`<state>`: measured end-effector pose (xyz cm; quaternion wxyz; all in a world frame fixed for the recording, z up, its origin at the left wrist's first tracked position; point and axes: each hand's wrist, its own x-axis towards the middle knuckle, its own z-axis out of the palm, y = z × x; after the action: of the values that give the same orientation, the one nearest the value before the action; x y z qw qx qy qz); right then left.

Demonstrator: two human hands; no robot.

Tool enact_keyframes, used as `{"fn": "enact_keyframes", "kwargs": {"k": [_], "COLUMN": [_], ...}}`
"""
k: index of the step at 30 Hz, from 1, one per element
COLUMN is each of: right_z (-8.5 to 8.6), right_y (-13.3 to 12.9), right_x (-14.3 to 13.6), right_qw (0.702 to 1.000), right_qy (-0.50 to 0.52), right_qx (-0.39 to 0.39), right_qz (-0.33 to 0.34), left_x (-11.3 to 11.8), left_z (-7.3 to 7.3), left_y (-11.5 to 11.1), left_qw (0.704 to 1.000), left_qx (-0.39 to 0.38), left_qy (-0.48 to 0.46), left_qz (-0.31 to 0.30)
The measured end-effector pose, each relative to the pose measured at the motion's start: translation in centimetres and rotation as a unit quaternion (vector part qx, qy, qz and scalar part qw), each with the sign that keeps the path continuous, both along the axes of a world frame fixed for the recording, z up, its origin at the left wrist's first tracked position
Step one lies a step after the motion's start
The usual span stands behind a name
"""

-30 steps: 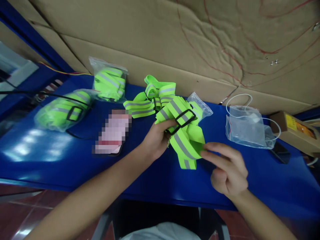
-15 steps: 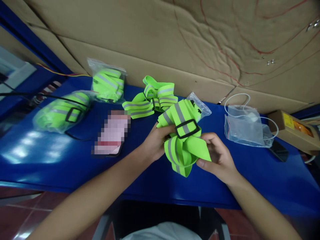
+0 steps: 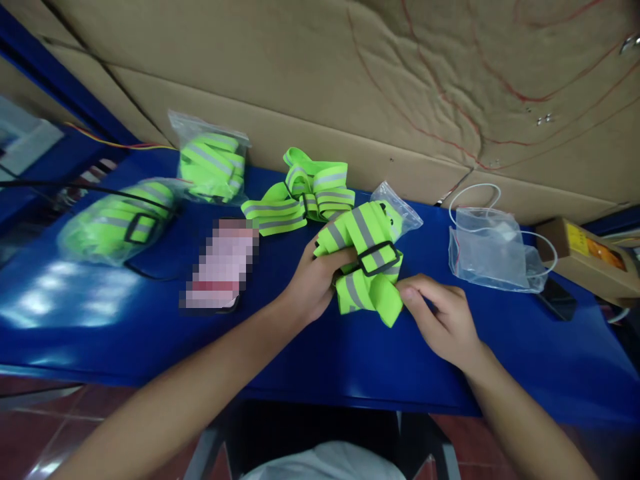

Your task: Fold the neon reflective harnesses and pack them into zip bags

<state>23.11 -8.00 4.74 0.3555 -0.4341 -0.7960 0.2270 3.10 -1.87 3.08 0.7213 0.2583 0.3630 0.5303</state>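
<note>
A folded neon-green strap [image 3: 367,230] with grey stripes and a black buckle is held above the blue table. My left hand [image 3: 317,277] grips its left side, thumb across the folds near the buckle. At the strap's lower right edge, my right hand [image 3: 440,313] pinches the green band between thumb and forefinger. Behind it lies a second green strap [image 3: 325,190], loosely looped on the table. Two clear bags with green straps sit to the left, one upright [image 3: 213,167] and one lying flat [image 3: 120,223].
A pixelated phone [image 3: 220,267] lies left of my left hand. Behind the held strap is a clear zip bag [image 3: 400,207]. On the right are clear bags [image 3: 493,253] with a white cord, a dark phone [image 3: 557,300] and a cardboard box [image 3: 585,260]. Cardboard [image 3: 300,80] lines the back.
The loop hanging below the buckle has become smaller and more bunched. My right hand has moved slightly right and its fingers have closed into a pinch at the band's edge.
</note>
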Motion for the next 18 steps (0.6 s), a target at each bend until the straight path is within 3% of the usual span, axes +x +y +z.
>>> {"fn": "enact_keyframes", "kwargs": {"k": [3, 6, 11, 18], "right_z": [-0.3, -0.4, -0.4, -0.7], "right_y": [-0.2, -0.3, -0.1, 0.7], "right_x": [0.0, 0.0, 0.2, 1.3], "right_qw": [0.995, 0.997, 0.996, 0.967], "right_qy": [0.033, 0.029, -0.080, -0.142], "right_qx": [-0.056, -0.048, -0.008, 0.206], "right_qz": [-0.075, -0.051, -0.037, -0.044], "left_x": [0.0, 0.0, 0.0, -0.2], "left_z": [0.0, -0.1, -0.1, -0.1], "left_y": [-0.2, -0.2, 0.0, 0.1], "left_qw": [0.999, 0.996, 0.991, 0.984], "left_qx": [-0.015, -0.033, -0.095, -0.113], "left_qy": [-0.002, -0.005, -0.020, -0.040], "left_qz": [-0.047, -0.084, -0.092, -0.129]}}
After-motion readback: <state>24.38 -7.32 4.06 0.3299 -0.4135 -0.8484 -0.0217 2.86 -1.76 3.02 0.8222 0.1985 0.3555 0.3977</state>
